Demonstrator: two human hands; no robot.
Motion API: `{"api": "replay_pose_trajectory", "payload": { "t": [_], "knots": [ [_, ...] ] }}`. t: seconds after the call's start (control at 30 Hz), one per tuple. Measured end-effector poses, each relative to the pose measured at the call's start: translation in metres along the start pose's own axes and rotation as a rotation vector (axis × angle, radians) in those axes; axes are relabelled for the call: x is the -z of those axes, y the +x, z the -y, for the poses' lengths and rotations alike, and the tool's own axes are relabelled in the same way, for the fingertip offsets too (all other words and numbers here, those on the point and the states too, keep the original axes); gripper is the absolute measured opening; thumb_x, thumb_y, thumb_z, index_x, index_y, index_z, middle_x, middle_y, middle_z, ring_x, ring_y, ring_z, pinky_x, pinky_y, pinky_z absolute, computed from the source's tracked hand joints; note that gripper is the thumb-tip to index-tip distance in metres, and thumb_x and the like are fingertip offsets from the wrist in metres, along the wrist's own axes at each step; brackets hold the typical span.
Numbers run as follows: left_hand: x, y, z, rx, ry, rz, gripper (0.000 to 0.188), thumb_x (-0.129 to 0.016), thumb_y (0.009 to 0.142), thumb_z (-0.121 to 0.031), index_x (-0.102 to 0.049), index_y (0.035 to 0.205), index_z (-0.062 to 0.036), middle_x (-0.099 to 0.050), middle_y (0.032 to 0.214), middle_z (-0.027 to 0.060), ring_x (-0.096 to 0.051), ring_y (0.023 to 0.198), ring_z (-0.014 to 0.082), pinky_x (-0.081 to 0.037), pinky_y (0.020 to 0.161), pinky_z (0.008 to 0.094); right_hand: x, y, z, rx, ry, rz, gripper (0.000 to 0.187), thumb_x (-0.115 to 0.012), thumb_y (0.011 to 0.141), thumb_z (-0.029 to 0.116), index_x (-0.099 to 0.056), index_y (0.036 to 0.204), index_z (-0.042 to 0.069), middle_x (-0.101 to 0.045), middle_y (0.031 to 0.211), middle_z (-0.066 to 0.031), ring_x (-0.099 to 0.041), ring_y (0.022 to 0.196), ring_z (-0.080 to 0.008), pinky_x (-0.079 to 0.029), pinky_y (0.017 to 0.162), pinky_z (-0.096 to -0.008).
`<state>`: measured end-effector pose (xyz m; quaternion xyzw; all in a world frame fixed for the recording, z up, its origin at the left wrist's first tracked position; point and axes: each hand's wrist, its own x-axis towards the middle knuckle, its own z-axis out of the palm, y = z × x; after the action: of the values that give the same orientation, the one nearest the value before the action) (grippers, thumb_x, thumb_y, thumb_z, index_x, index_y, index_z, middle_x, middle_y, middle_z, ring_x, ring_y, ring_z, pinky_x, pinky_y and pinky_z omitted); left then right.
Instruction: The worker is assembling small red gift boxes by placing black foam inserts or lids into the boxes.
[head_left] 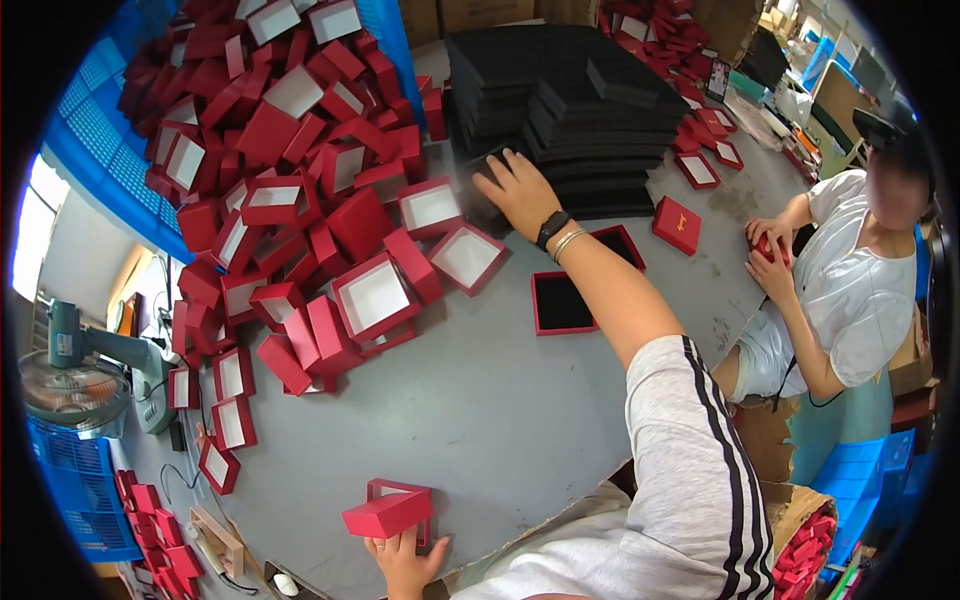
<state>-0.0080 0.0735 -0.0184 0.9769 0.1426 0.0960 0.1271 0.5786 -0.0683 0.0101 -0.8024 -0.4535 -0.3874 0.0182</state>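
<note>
Near the table's front edge, my left hand [402, 562] grips a small red box [388, 514] from below, tilted on its side. My right arm reaches across the table to the stacks of black foam pads [590, 110]. There my right hand [520, 195] has its fingers spread over a dark, motion-blurred foam pad [482, 200] at the stack's near left corner; its thumb is hidden. Below my right wrist, one red box with a black insert [564, 303] lies flat. A second black-lined red box [618, 246] is partly covered by my forearm.
A large heap of red boxes [330, 230] with white insides spills from a blue crate [130, 140] at the left. A co-worker [850, 260] sits at the right, both hands on a red piece. A closed red box [677, 226] lies between us. A fan [75, 375] stands far left.
</note>
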Motion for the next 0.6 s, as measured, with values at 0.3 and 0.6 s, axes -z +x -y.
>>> {"api": "replay_pose_trajectory", "payload": {
  "t": [0.3, 0.6],
  "knots": [
    [0.003, 0.005, -0.006, -0.010, -0.037, -0.014, 0.058, -0.085, 0.064, -0.043, -0.070, 0.108, -0.0096, -0.064, 0.118, 0.0079, -0.051, 0.118, 0.0330, -0.029, 0.107, 0.0499, 0.053, -0.010, 0.010, -0.452, 0.393, -0.063, 0.078, -0.070, 0.067, -0.008, -0.049, 0.139, 0.013, -0.054, 0.140, -0.0185, -0.048, 0.133, -0.0391, -0.045, 0.108, -0.0423],
    [0.008, 0.011, -0.009, -0.045, -0.080, -0.035, 0.055, -0.083, 0.067, -0.040, -0.065, 0.106, -0.0064, -0.062, 0.118, 0.0108, -0.051, 0.119, 0.0324, -0.028, 0.110, 0.0507, 0.182, -0.096, 0.062, -0.577, 0.755, -0.282, 0.071, -0.076, 0.071, -0.005, -0.053, 0.137, 0.007, -0.056, 0.137, -0.0180, -0.054, 0.128, -0.0373, -0.045, 0.107, -0.0417]
  ]
}}
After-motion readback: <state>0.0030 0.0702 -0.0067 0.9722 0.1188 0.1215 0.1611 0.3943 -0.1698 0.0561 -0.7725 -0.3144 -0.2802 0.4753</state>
